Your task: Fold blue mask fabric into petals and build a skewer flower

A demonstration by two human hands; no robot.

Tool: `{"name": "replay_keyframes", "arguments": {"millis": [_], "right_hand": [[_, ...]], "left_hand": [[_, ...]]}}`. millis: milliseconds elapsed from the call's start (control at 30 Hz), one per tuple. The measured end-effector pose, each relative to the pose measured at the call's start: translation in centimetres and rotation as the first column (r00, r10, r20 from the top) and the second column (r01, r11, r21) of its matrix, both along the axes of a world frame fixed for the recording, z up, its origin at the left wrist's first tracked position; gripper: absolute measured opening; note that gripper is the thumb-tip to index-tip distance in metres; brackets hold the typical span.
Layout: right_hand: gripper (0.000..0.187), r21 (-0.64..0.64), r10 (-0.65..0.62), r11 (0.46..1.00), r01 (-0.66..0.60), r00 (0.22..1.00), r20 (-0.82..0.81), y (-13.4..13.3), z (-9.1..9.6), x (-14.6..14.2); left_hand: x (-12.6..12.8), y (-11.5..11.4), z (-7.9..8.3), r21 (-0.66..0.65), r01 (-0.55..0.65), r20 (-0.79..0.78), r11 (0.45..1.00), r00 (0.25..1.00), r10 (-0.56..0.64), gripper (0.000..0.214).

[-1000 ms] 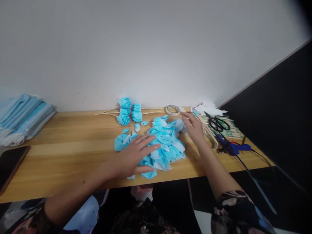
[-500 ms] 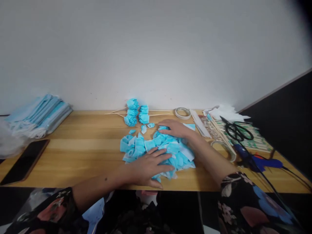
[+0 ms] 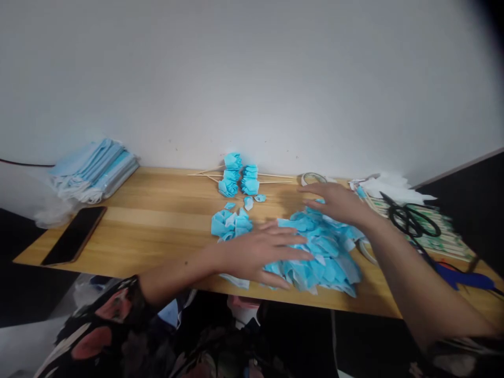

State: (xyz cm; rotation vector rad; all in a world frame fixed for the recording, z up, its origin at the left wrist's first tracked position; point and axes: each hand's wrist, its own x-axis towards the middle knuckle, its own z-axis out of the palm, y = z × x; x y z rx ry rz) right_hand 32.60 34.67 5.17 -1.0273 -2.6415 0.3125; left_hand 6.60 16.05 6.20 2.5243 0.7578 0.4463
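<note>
A heap of small blue and white cut pieces (image 3: 321, 257) lies near the front edge of the wooden table (image 3: 157, 220). My left hand (image 3: 262, 252) rests flat on the heap's left side, fingers spread. My right hand (image 3: 334, 202) lies palm down over its far side, fingers stretched out. A smaller clump of blue pieces (image 3: 230, 223) sits just left of my left hand. Behind it, folded blue flowers on thin wooden sticks (image 3: 238, 178) lie by the wall.
A stack of blue face masks (image 3: 94, 168) sits at the far left, with a dark phone (image 3: 74, 233) in front of it. A tape roll (image 3: 311, 178), black scissors (image 3: 411, 220), white scraps (image 3: 394, 186) and a blue glue gun (image 3: 460, 275) lie to the right.
The view has swung left. Both hands have pushed the heap rightwards, away from the small clump, and my right hand has shifted to its far right side.
</note>
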Motion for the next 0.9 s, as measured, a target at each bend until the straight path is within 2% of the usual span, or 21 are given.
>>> {"name": "replay_keyframes", "arguments": {"millis": [100,200,267,333,433,533,600,633,700,767,833,900], "right_hand": [[0.037,-0.030,0.049,0.998,-0.047,0.998,0.050,-1.0,0.0,-4.7],[0.030,0.001,0.044,0.999,-0.045,0.984,0.174,-1.8,-0.9,-9.2],[0.030,0.039,0.018,0.999,-0.028,0.969,0.245,-2.1,-1.6,-11.1],[0.032,0.055,0.009,0.998,-0.026,0.958,0.287,-2.3,-2.0,-12.0],[0.032,0.065,-0.002,0.998,-0.020,0.947,0.320,-2.3,-1.8,-11.7],[0.031,0.046,-0.065,0.997,0.055,0.959,0.276,-2.1,-0.8,-10.1],[0.025,-0.084,-0.087,0.992,0.097,0.989,0.121,-2.1,0.0,-8.8],[0.024,-0.195,-0.096,0.976,0.093,0.995,-0.004,-2.2,0.3,-8.3],[0.028,-0.437,-0.144,0.899,0.012,0.952,-0.270,-2.9,0.8,-7.6],[0.035,-0.609,-0.237,0.788,-0.091,0.868,-0.437,-3.9,0.9,-7.5],[0.038,-0.692,-0.293,0.703,-0.162,0.821,-0.490,-5.1,0.6,-7.9],[0.036,-0.695,-0.284,0.692,-0.194,0.812,-0.510,-6.1,0.4,-8.6]], "left_hand": [[-6.0,-0.2,-0.9,-0.021,-0.213,0.048,0.977,0.976,0.214,0.073],[-11.1,0.4,-3.7,-0.056,-0.396,0.068,0.916,0.914,0.400,0.074],[-13.1,1.0,-5.7,-0.100,-0.484,0.063,0.869,0.869,0.491,0.072],[-13.9,1.8,-7.2,-0.131,-0.549,0.067,0.825,0.826,0.560,0.070],[-13.4,3.2,-8.3,-0.143,-0.583,0.076,0.799,0.799,0.597,0.068],[-11.7,4.9,-8.6,-0.147,-0.566,0.078,0.811,0.811,0.580,0.067],[-10.3,5.8,-8.6,-0.139,-0.541,0.087,0.829,0.827,0.555,0.068],[-9.6,6.1,-8.6,-0.134,-0.528,0.094,0.839,0.836,0.541,0.068],[-8.2,6.3,-8.3,-0.139,-0.476,0.107,0.869,0.865,0.491,0.069],[-7.3,6.1,-7.7,-0.159,-0.376,0.116,0.913,0.911,0.396,0.066],[-6.8,5.7,-6.6,-0.163,-0.326,0.158,0.931,0.923,0.350,0.062],[-6.7,5.2,-5.3,-0.202,-0.382,0.253,0.902,0.869,0.425,0.057]]}}
